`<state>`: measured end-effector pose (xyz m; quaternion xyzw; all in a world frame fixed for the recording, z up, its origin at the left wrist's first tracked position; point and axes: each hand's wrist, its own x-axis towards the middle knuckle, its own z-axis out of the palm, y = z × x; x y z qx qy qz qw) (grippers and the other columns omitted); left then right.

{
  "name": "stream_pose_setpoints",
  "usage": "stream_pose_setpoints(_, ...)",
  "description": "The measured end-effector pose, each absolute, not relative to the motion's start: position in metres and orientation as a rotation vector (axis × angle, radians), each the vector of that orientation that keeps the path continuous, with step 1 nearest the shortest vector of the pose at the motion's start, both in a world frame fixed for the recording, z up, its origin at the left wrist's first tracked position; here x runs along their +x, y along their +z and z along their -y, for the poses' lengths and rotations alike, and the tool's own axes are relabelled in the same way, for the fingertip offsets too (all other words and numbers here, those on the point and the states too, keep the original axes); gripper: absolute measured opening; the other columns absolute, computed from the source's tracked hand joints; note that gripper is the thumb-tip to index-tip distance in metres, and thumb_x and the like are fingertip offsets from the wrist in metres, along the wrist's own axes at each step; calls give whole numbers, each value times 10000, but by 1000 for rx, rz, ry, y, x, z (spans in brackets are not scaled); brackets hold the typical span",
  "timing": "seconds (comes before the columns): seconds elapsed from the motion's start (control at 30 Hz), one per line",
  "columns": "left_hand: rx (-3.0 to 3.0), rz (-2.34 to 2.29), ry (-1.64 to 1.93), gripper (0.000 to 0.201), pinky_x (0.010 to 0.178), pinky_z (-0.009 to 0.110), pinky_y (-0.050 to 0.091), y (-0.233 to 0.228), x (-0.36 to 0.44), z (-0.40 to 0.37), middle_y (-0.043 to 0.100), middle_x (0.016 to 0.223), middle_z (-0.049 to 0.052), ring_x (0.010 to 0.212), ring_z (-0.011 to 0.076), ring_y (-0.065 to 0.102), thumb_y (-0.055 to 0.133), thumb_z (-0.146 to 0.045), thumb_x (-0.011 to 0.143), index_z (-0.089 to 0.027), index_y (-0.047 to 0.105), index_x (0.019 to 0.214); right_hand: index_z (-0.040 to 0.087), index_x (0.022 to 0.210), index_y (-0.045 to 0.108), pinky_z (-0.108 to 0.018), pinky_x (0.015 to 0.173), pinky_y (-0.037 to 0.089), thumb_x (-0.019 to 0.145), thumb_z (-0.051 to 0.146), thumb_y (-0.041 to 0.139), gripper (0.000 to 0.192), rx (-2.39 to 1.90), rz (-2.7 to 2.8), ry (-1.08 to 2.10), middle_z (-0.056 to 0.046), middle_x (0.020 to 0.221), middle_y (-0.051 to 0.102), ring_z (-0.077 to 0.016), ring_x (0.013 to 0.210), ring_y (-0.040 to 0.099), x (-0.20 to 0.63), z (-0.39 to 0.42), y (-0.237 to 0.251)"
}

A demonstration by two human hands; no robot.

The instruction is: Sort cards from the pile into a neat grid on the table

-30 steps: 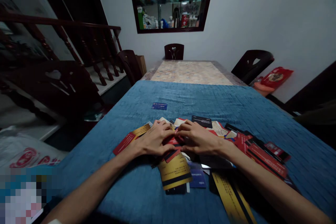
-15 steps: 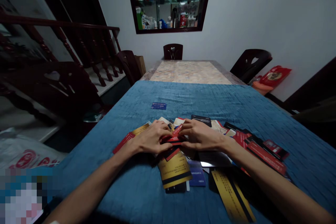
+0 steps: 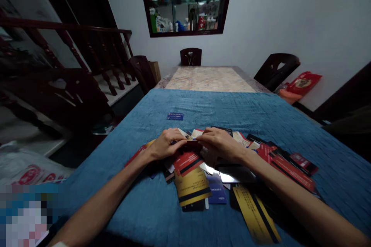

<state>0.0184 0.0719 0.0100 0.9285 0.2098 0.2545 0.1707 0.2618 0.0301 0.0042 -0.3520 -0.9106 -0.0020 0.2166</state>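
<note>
My left hand (image 3: 166,145) and my right hand (image 3: 222,143) meet over a loose heap of cards. Between their fingertips is a thin card (image 3: 191,141), tilted so that mostly its edge faces me; each hand pinches one end. Just below it, a red card (image 3: 189,161) with a dark stripe overlaps a gold card (image 3: 194,190). A blue card (image 3: 216,192) and a shiny silver card (image 3: 236,175) lie to the right of these. Another gold card (image 3: 256,214) is nearer to me. The hands hide the middle of the heap.
A single dark blue card (image 3: 175,116) lies apart, farther up the blue cloth (image 3: 130,200). More red and black cards (image 3: 292,171) spread out beside my right forearm. Chairs stand around the table, and a white plastic bag (image 3: 31,166) is at the left.
Both hands have shifted slightly away from me and lifted a card up on edge. The red card below now shows its face over the gold one.
</note>
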Motion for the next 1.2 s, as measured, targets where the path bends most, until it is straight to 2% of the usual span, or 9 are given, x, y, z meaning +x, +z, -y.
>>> stream_pose_setpoints(0.2, 2613, -601, 789, 213, 807, 281, 498, 4, 17, -78, 745, 909, 59, 844, 160, 654, 516, -176, 936, -156, 721, 993, 182, 1078, 668, -273, 713, 440, 958, 149, 437, 262, -1043, 2480, -65, -77, 915, 711, -168, 795, 603, 262, -33, -2)
stream_pose_setpoints(0.37, 2602, -658, 786, 222, 818, 277, 506, 1, 18, -80, 747, 962, 61, 869, 159, 664, 517, -174, 937, -162, 713, 1039, 180, 1072, 671, -282, 680, 429, 974, 179, 418, 271, -1141, 2433, -81, -86, 882, 706, -180, 762, 591, 260, -33, -6)
stream_pose_setpoints(0.63, 2669, -740, 768, 308, 860, 329, 514, -6, 18, -79, 723, 1053, 76, 938, 189, 650, 531, -92, 874, -168, 653, 1146, 178, 1126, 651, -294, 689, 431, 948, 146, 452, 269, -1181, 2409, -112, -77, 897, 723, -186, 761, 582, 259, -36, -13)
stream_pose_setpoints(0.77, 2653, -755, 801, 305, 857, 344, 516, -7, 20, -77, 728, 1030, 75, 923, 192, 648, 534, -68, 857, -158, 659, 1121, 200, 1184, 609, -306, 719, 437, 972, 168, 436, 276, -1207, 2389, -137, -79, 988, 724, -190, 813, 598, 259, -36, -17)
stream_pose_setpoints(0.9, 2590, -794, 862, 292, 838, 329, 523, -4, 22, -77, 733, 975, 66, 891, 184, 659, 537, -60, 844, -158, 680, 1080, 165, 1240, 542, -316, 739, 432, 944, 176, 517, 297, -1228, 2380, -203, -92, 1026, 704, -204, 867, 603, 256, -35, -16)
stream_pose_setpoints(1.07, 2525, -829, 905, 303, 848, 319, 531, -2, 21, -83, 735, 992, 65, 902, 180, 667, 536, -58, 823, -162, 689, 1063, 152, 1192, 549, -336, 745, 408, 900, 249, 607, 313, -1232, 2383, -391, -102, 1025, 667, -234, 899, 583, 249, -29, -7)
stream_pose_setpoints(1.2, 2537, -836, 887, 329, 852, 329, 531, 0, 21, -88, 736, 982, 67, 900, 184, 664, 516, -36, 796, -154, 691, 1049, 145, 1170, 557, -346, 762, 387, 888, 264, 606, 310, -1249, 2345, -459, -111, 1053, 653, -233, 904, 562, 243, -25, -4)
